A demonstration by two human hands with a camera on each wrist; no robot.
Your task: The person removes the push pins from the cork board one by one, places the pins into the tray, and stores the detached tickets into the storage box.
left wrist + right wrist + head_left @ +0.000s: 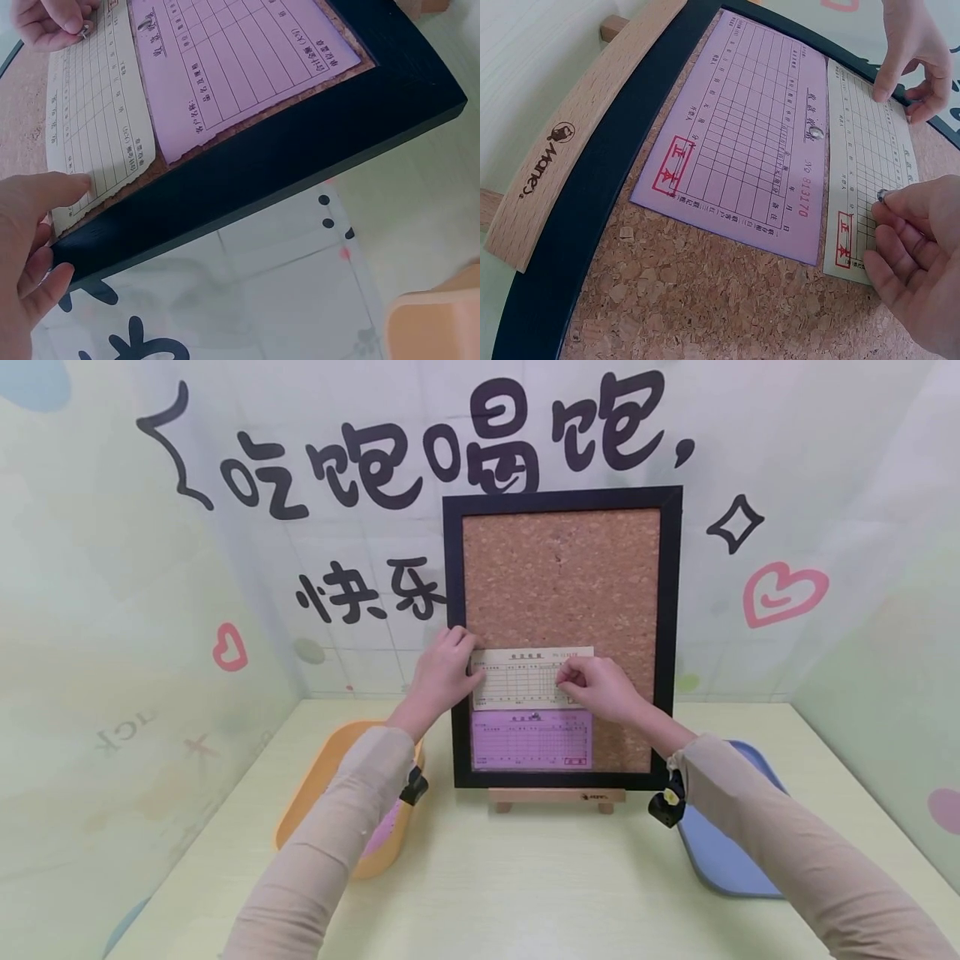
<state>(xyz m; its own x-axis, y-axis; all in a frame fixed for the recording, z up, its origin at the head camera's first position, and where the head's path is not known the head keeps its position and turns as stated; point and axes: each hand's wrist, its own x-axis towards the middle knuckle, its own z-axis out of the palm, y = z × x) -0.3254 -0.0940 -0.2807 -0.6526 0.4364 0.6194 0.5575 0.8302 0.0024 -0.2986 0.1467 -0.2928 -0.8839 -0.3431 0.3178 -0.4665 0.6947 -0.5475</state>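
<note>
Has a cream slip (517,675) lying flat on the corkboard (562,577), beside its left edge, heading uppermost and long axis parallel to the bottom edge, just above a purple slip (525,743). Presses the left end with the left thumb (64,189), left fingers (56,289) spread wide from it at the black frame (456,568). Pinches a metal pushpin (882,195) in the right fingers (891,241), at the cream slip's right half, too small to read its direction.
</note>
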